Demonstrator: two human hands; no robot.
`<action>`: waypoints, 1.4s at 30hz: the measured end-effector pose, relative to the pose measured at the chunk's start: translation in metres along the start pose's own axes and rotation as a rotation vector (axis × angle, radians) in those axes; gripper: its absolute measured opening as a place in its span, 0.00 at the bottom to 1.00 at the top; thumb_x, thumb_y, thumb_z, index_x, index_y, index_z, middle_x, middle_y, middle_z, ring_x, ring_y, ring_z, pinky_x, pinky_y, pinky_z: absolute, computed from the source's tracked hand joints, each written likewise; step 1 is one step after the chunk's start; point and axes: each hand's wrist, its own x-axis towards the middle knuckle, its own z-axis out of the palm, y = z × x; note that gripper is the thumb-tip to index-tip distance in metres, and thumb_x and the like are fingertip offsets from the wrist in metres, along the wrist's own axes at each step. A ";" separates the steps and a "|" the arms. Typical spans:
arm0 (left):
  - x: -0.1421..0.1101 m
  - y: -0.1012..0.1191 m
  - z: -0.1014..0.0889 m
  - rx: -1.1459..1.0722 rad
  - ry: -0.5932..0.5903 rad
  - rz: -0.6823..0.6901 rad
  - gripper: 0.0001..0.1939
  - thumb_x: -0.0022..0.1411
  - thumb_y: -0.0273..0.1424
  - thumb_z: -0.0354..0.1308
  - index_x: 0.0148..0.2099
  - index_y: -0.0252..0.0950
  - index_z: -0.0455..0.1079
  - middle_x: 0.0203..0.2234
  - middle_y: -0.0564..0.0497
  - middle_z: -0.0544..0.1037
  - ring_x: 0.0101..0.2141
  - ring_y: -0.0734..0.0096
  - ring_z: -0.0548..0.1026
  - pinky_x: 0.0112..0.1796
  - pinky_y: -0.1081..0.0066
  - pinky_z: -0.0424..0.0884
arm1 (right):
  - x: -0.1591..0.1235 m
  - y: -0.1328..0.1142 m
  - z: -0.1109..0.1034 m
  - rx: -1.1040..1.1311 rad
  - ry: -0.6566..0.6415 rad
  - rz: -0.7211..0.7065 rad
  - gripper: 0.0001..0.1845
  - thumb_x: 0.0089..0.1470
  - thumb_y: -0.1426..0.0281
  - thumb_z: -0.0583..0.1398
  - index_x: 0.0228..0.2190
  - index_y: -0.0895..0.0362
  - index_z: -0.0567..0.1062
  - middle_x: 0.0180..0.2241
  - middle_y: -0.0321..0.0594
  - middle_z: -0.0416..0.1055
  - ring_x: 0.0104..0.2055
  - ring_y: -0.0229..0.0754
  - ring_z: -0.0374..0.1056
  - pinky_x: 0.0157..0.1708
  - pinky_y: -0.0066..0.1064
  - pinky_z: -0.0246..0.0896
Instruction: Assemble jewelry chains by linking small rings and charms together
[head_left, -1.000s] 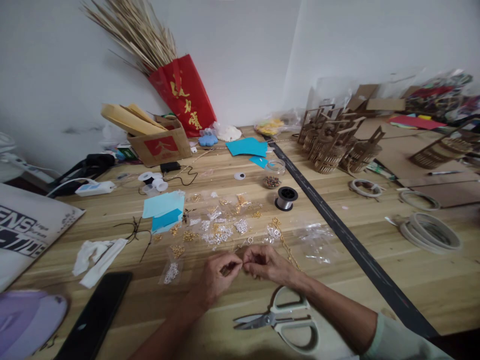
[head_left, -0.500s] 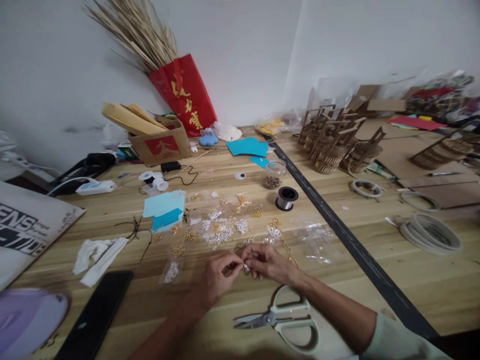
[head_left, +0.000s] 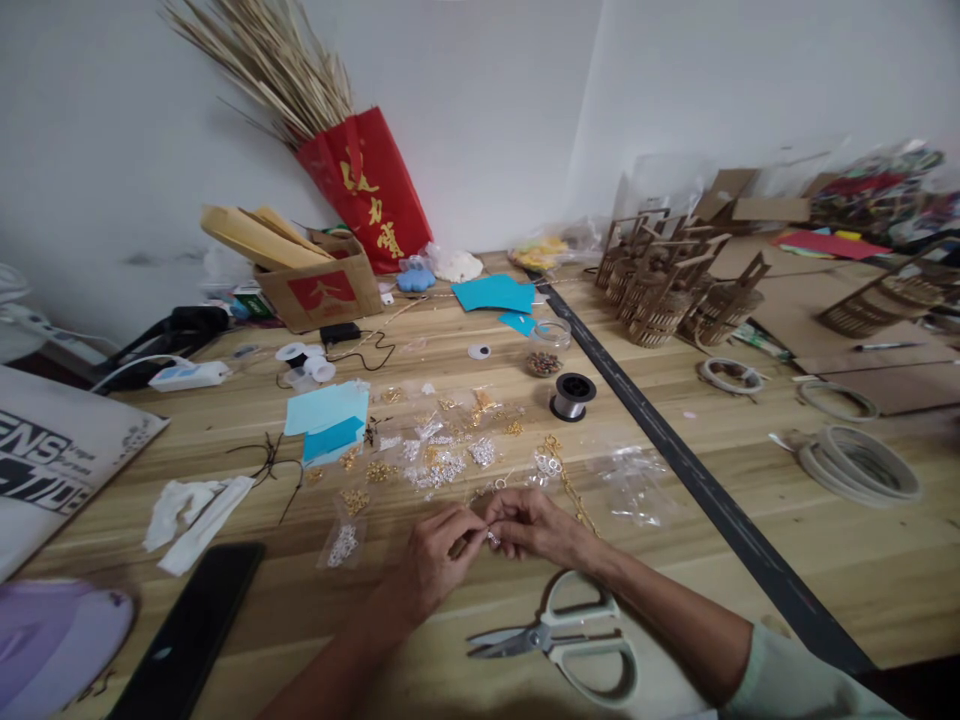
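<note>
My left hand (head_left: 444,550) and my right hand (head_left: 527,525) meet fingertip to fingertip just above the table, both in a pinch. A small silvery bead-like piece (head_left: 493,538) shows at my right fingertips. What my left fingers pinch is too small to make out. Just beyond the hands lie loose silver beads (head_left: 442,470) and gold findings (head_left: 381,470) on clear plastic. A gold chain (head_left: 571,485) runs beside my right hand. Scissors (head_left: 555,640) with pale handles lie partly spread below the hands.
A spool of wire (head_left: 573,397) and a dish of mixed beads (head_left: 544,363) stand farther back. Left are a black phone (head_left: 187,630) and blue paper (head_left: 328,410). Small bamboo baskets (head_left: 660,285) and coiled rings (head_left: 859,465) sit to the right, past a dark strip (head_left: 675,440).
Both hands stay pinched together in nearly the same place, with only slight finger movement. The things on the table have not moved.
</note>
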 end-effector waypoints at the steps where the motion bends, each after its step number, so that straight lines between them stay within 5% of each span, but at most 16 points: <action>1: -0.001 -0.001 0.000 0.001 -0.001 -0.004 0.08 0.60 0.20 0.54 0.30 0.35 0.69 0.21 0.51 0.76 0.23 0.74 0.73 0.28 0.78 0.68 | 0.000 0.000 0.000 -0.007 0.005 -0.004 0.14 0.54 0.59 0.61 0.30 0.59 0.70 0.23 0.33 0.68 0.21 0.30 0.63 0.20 0.21 0.58; 19: 0.000 -0.001 -0.001 0.060 -0.053 -0.096 0.09 0.60 0.24 0.53 0.27 0.35 0.69 0.20 0.52 0.76 0.22 0.74 0.73 0.26 0.77 0.67 | -0.009 -0.004 0.002 -0.410 0.068 -0.210 0.07 0.62 0.68 0.53 0.34 0.57 0.70 0.23 0.34 0.70 0.24 0.35 0.67 0.25 0.23 0.59; 32: 0.004 -0.003 -0.004 -0.229 -0.124 -0.464 0.07 0.56 0.26 0.57 0.28 0.34 0.74 0.21 0.51 0.78 0.23 0.72 0.73 0.26 0.76 0.67 | -0.011 -0.014 -0.002 -0.541 0.095 -0.214 0.06 0.60 0.71 0.53 0.31 0.57 0.68 0.23 0.32 0.67 0.23 0.33 0.60 0.23 0.22 0.54; 42: 0.008 -0.001 -0.010 -0.423 -0.146 -0.591 0.11 0.59 0.32 0.56 0.28 0.33 0.74 0.21 0.52 0.74 0.25 0.72 0.70 0.28 0.75 0.65 | -0.008 -0.005 -0.003 -0.501 0.120 -0.154 0.05 0.61 0.70 0.52 0.33 0.55 0.66 0.24 0.34 0.71 0.24 0.35 0.66 0.24 0.24 0.57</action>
